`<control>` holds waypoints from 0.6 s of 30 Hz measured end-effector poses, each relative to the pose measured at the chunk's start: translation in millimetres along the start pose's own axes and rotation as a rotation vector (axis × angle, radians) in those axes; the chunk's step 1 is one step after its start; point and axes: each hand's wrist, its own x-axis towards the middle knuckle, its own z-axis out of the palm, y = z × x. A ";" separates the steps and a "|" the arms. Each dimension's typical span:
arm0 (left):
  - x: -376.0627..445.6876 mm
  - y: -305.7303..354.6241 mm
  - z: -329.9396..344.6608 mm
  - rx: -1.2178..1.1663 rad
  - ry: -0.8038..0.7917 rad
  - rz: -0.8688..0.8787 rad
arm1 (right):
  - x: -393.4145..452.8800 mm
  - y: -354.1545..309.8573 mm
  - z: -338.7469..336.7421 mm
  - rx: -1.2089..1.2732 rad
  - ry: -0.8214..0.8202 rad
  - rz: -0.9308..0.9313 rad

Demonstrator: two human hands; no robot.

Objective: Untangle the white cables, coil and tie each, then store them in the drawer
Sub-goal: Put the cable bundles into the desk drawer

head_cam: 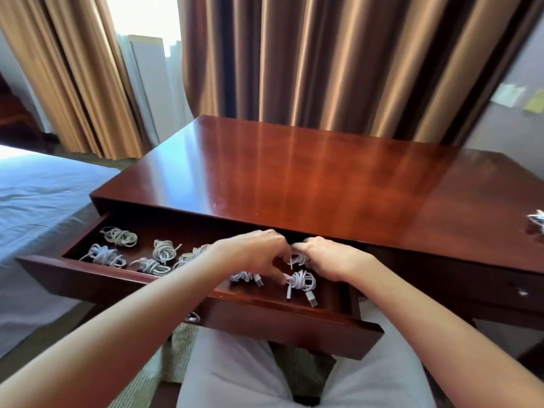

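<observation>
The wooden drawer (117, 282) is pulled out from the desk. Several coiled, tied white cables lie inside, such as one at the far left (119, 237) and one near the front right (301, 282). Both hands are over the drawer's right part. My left hand (253, 251) and my right hand (326, 256) meet above a small white coiled cable (297, 258), and their curled fingers pinch it between them. Most of that coil is hidden by the fingers.
The glossy desk top (309, 184) stretches behind the drawer. More white cable (537, 220) lies at its right edge. A bed with a pale sheet (35, 201) stands at the left, curtains (323, 60) hang behind, and my lap is below the drawer.
</observation>
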 end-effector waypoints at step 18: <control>24.4 29.4 23.4 -0.253 -0.029 0.080 | -17.0 17.3 8.6 -0.077 0.108 0.074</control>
